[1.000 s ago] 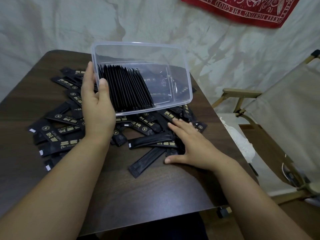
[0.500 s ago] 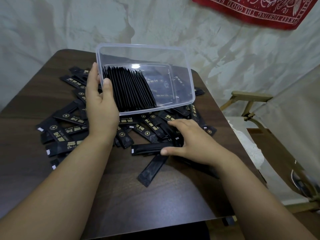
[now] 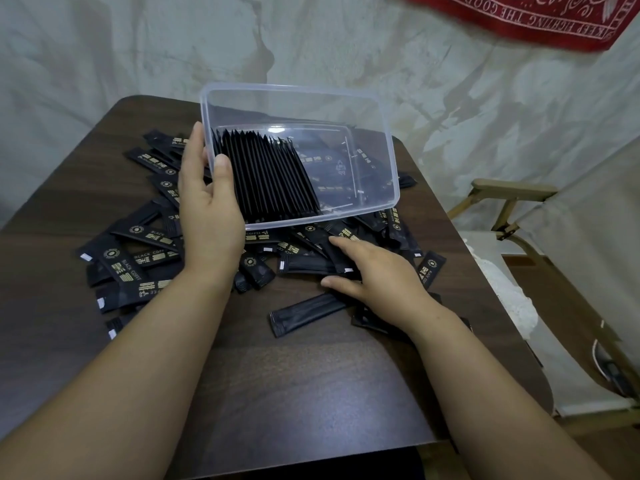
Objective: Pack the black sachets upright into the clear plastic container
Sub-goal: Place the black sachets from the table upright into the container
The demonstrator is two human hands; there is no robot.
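Observation:
The clear plastic container (image 3: 389, 143) is tipped up toward me above the pile. A row of black sachets (image 3: 270, 178) stands on edge in its left half. My left hand (image 3: 207, 216) grips the container's left rim, thumb inside against the row. Loose black sachets (image 3: 138, 244) with gold print lie scattered on the dark wooden table (image 3: 294, 393) under and around the container. My right hand (image 3: 374, 271) lies on the pile just below the container, and pinches a black sachet (image 3: 308, 265) between thumb and fingers. Another sachet (image 3: 308, 313) lies alone nearer to me.
The table's right edge drops off beside a folding wooden chair (image 3: 512, 195) with pale fabric. A pale cloth backdrop hangs behind the table, with a red banner (image 3: 536, 19) at the top right.
My right hand went from lying flat on the pile to closing its thumb and fingers round a sachet. My left hand keeps holding the tilted container. The camera shifted slightly.

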